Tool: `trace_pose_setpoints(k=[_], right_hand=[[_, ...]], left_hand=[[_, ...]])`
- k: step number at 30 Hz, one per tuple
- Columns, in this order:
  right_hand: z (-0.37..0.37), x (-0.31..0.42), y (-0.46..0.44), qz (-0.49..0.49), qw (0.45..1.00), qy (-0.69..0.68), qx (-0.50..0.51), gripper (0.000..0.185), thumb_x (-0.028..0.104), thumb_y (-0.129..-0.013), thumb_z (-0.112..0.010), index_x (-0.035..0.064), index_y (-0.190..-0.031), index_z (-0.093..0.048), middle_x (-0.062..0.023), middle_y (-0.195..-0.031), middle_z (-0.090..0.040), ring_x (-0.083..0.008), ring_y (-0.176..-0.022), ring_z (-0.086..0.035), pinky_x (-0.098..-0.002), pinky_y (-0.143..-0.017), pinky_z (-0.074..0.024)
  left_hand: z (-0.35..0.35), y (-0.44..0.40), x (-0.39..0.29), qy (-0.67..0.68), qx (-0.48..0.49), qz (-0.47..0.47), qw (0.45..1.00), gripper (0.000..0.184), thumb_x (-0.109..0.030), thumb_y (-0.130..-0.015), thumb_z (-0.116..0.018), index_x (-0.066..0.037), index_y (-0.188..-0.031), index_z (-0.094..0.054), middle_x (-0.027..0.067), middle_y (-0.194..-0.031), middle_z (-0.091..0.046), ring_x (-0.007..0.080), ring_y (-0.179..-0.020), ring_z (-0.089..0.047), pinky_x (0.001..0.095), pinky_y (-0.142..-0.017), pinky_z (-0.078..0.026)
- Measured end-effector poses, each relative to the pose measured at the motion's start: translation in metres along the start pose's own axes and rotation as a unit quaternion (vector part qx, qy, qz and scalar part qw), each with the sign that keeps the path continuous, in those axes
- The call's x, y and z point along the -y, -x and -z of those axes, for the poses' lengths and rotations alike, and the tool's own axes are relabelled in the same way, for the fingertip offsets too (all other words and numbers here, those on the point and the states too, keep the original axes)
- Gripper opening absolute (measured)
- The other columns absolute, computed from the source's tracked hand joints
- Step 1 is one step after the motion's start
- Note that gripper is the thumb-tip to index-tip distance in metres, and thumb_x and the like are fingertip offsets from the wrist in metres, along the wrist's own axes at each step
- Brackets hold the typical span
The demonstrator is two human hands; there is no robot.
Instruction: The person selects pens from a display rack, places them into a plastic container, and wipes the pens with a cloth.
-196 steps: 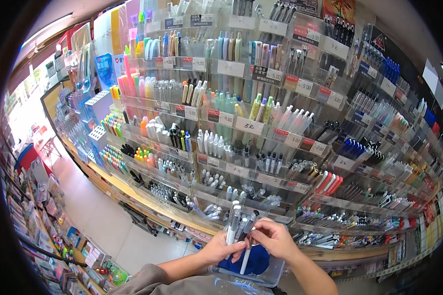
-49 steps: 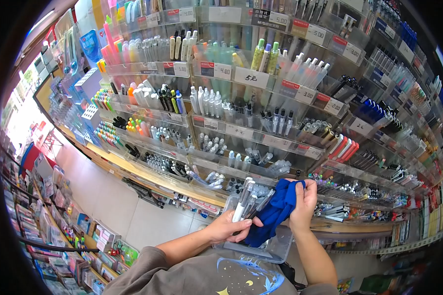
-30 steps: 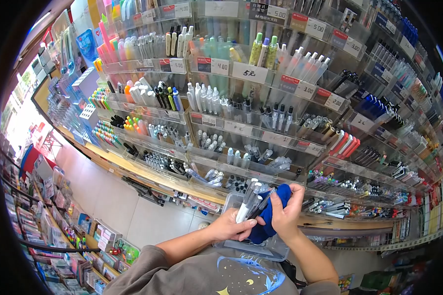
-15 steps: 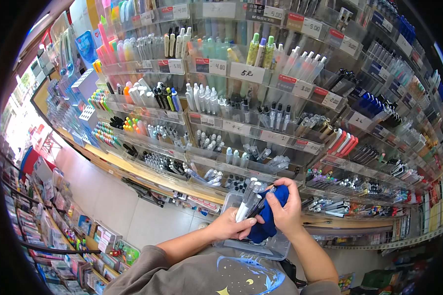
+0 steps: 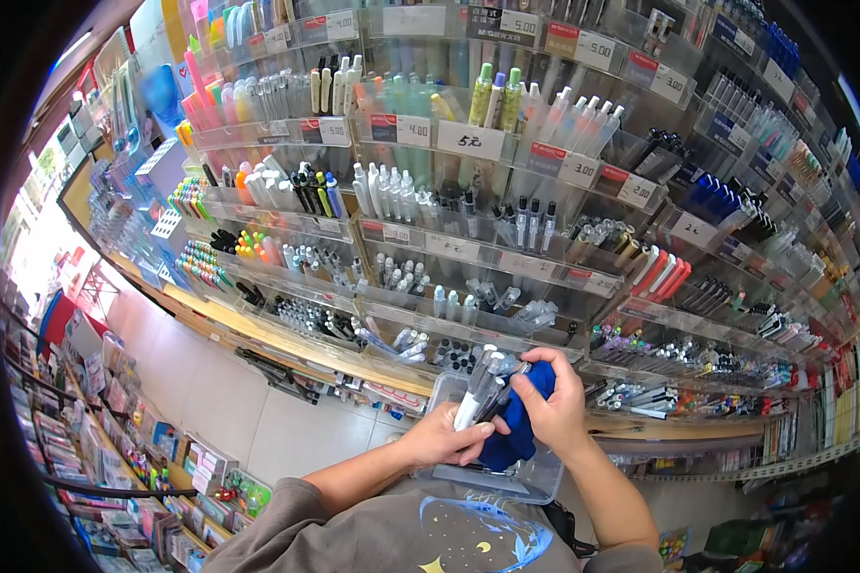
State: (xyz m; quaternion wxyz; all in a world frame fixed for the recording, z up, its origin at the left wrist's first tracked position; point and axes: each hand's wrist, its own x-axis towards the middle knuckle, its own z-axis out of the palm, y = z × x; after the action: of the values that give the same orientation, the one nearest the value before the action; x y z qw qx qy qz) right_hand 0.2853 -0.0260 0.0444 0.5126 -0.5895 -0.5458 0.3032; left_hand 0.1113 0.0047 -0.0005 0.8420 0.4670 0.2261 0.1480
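Note:
Several pens (image 5: 475,396), white and clear with dark parts, are bunched in my left hand (image 5: 449,435), whose fingers are wrapped round them. My right hand (image 5: 551,406) grips a dark blue cloth (image 5: 523,435), its thumb and fingers pressed near the tops of the pens. The cloth touches the pens and hangs down between my two hands. Beneath both hands is a clear plastic bin (image 5: 535,492), partly covered by the cloth and my hands. A few pens seem to lie in it, but I cannot make out how many.
Ahead rises a tiered clear rack (image 5: 449,244) filled with pens and price tags (image 5: 471,140). A wooden ledge (image 5: 296,346) runs along its foot. To the lower left, a shelf of packaged goods (image 5: 153,477) stands across the tiled floor (image 5: 229,392).
The view has shifted slightly, so the rack sits a little further left. My right fingers have moved slightly at the pen tops. Both hands keep hold of the pens and cloth.

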Motion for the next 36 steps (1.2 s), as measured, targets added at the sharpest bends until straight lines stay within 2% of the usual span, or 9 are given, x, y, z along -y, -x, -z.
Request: trace_pose_setpoints(k=[7,10,17,20,24,28,29,32,36], right_hand=[[-0.001,-0.01,-0.003,-0.022,0.994,-0.064,-0.081,0.008,0.008,-0.082,-0.055,0.0003,-0.082,-0.055,-0.0002,-0.074,-0.055,-0.0043,-0.067,-0.046,-0.019,-0.062,-0.0382],[-0.002,-0.017,-0.009,-0.14,0.946,-0.269,-0.112,0.01,0.011,-0.083,-0.054,0.0012,-0.083,-0.056,-0.0005,-0.077,-0.055,-0.0055,-0.069,-0.048,-0.0191,-0.065,-0.0386],[-0.003,-0.013,-0.001,-0.159,0.902,-0.388,-0.099,0.024,0.023,-0.09,-0.047,0.0023,-0.101,-0.05,-0.0065,-0.093,-0.055,-0.0125,-0.086,-0.052,-0.0263,-0.077,-0.0431],[-0.001,0.008,-0.002,-0.17,0.858,-0.485,-0.019,0.032,0.028,-0.091,-0.043,0.0027,-0.11,-0.042,-0.0104,-0.093,-0.055,-0.0188,-0.091,-0.054,-0.0325,-0.081,-0.0448],[-0.007,-0.002,0.001,-0.11,0.896,-0.428,0.045,0.031,0.017,-0.087,-0.052,0.0027,-0.111,-0.039,-0.0121,-0.094,-0.055,-0.0212,-0.09,-0.055,-0.0337,-0.081,-0.0454],[-0.02,0.003,0.009,-0.163,0.851,-0.496,0.052,0.03,0.017,-0.085,-0.055,0.0068,-0.109,-0.04,-0.0083,-0.089,-0.054,-0.0174,-0.073,-0.056,-0.0281,-0.053,-0.0477],[-0.026,-0.001,0.011,-0.155,0.866,-0.474,0.038,0.028,0.019,-0.085,-0.055,0.0083,-0.107,-0.041,-0.0071,-0.087,-0.054,-0.0157,-0.066,-0.055,-0.0256,-0.043,-0.0427],[-0.027,-0.004,0.014,-0.157,0.869,-0.468,0.047,0.028,0.02,-0.085,-0.055,0.0077,-0.106,-0.041,-0.0072,-0.087,-0.054,-0.0157,-0.067,-0.055,-0.0252,-0.044,-0.0426],[-0.017,0.002,0.012,-0.135,0.901,-0.411,0.018,0.035,0.021,-0.082,-0.06,0.0054,-0.107,-0.041,-0.0086,-0.085,-0.056,-0.015,-0.072,-0.055,-0.0253,-0.062,-0.0462]], left_hand=[[0.0,0.0,0.0,0.016,0.027,0.009,0.999,0.03,-0.025,-0.089,-0.049,0.0,-0.105,-0.053,0.0011,-0.049,-0.046,0.0038,-0.037,-0.033,0.0185,-0.035,-0.023],[0.005,0.001,0.002,0.068,0.057,0.011,0.996,0.033,-0.027,-0.089,-0.048,0.002,-0.106,-0.051,0.0018,-0.05,-0.046,0.0036,-0.036,-0.032,0.0178,-0.034,-0.023],[0.008,0.002,0.0,0.106,0.074,0.006,0.992,0.035,-0.028,-0.09,-0.046,0.003,-0.106,-0.05,0.0024,-0.05,-0.046,0.0031,-0.035,-0.031,0.0171,-0.033,-0.023],[0.009,0.002,0.002,0.11,0.079,0.007,0.991,0.035,-0.029,-0.09,-0.046,0.003,-0.106,-0.05,0.0027,-0.051,-0.046,0.0032,-0.035,-0.031,0.017,-0.033,-0.023],[0.009,0.002,0.002,0.111,0.08,0.015,0.991,0.034,-0.028,-0.09,-0.046,0.003,-0.104,-0.051,0.0026,-0.051,-0.046,0.0041,-0.035,-0.032,0.0174,-0.034,-0.023],[0.008,0.001,0.007,0.096,0.042,-0.014,0.994,0.031,-0.028,-0.09,-0.046,0.002,-0.098,-0.053,0.003,-0.052,-0.048,0.0048,-0.036,-0.032,0.0183,-0.035,-0.024],[0.009,0.0,0.008,0.089,0.028,-0.025,0.995,0.031,-0.028,-0.09,-0.047,0.002,-0.096,-0.054,0.0033,-0.052,-0.048,0.0049,-0.036,-0.033,0.0186,-0.035,-0.024],[0.004,0.004,0.004,0.063,-0.008,-0.011,0.998,0.028,-0.027,-0.09,-0.048,0.001,-0.091,-0.055,0.0052,-0.057,-0.053,0.0059,-0.038,-0.039,0.0183,-0.036,-0.03],[-0.006,0.001,0.001,-0.071,-0.132,-0.086,0.985,0.023,-0.022,-0.089,-0.05,0.0,-0.093,-0.057,0.0066,-0.069,-0.06,0.0086,-0.047,-0.051,0.0194,-0.039,-0.039]])
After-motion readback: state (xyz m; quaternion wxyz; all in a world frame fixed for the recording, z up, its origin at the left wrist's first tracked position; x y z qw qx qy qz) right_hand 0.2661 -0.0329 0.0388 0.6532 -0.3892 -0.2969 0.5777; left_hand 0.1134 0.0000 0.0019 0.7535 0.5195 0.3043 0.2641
